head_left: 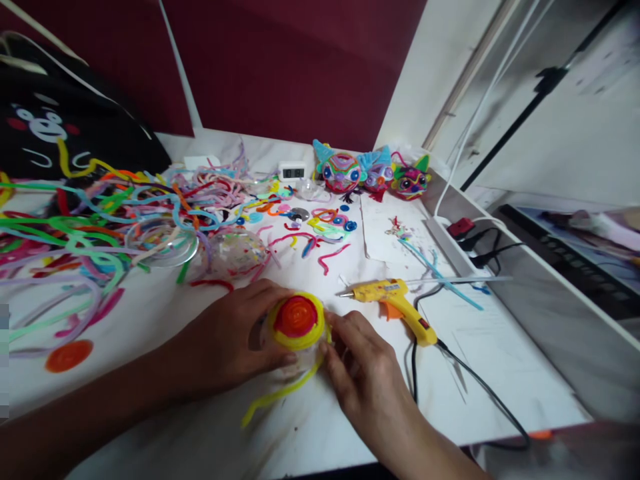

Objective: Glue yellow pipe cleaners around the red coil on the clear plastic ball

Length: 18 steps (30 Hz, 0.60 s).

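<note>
My left hand [235, 337] wraps round a small clear dome [296, 327] topped with a red pipe-cleaner spiral ringed in yellow. My right hand [357, 363] pinches the yellow pipe cleaner [277, 397] at the dome's right edge; its loose tail trails toward the table's near edge. Both hands rest low on the white table [175, 427].
A yellow glue gun [395, 300] lies just right of my hands, its black cord running to a power strip [463, 230]. A heap of coloured pipe cleaners [100, 220] covers the left. Three finished masks [373, 172], a small clock [292, 171] and an orange spiral disc [69, 355] also sit here.
</note>
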### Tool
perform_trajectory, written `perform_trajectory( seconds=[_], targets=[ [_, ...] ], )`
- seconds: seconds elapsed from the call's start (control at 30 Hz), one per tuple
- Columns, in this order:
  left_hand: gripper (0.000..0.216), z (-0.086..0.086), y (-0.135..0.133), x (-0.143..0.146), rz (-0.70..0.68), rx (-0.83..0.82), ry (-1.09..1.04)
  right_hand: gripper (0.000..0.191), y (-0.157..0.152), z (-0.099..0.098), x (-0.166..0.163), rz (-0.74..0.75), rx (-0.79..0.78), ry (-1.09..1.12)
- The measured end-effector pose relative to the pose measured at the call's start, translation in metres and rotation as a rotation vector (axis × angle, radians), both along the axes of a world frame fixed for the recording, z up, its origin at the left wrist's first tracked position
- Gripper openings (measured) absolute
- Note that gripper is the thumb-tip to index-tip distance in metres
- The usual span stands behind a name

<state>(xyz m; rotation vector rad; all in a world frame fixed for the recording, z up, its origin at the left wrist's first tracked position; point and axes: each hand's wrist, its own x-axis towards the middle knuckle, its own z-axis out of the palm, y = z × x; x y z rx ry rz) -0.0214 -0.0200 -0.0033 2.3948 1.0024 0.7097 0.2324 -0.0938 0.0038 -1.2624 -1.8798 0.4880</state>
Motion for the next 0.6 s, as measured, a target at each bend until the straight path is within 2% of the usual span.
perform_trajectory(
  seconds=[0.23,0.47,0.6],
  targets=[
    [0.064,-0.005,0.000,-0.005,0.013,0.042,-0.007,0.040,-0.001,-0.001,-0.001,0.007,-0.016,0.031],
    [0.087,-0.025,0.003,-0.010,0.114,0.047,0.001,0.038,-0.001,-0.001,-0.001,0.004,-0.029,0.023],
    [0.095,-0.027,0.008,-0.009,0.057,0.063,0.001,0.038,-0.001,0.000,0.000,-0.002,-0.029,0.006]
  ],
)
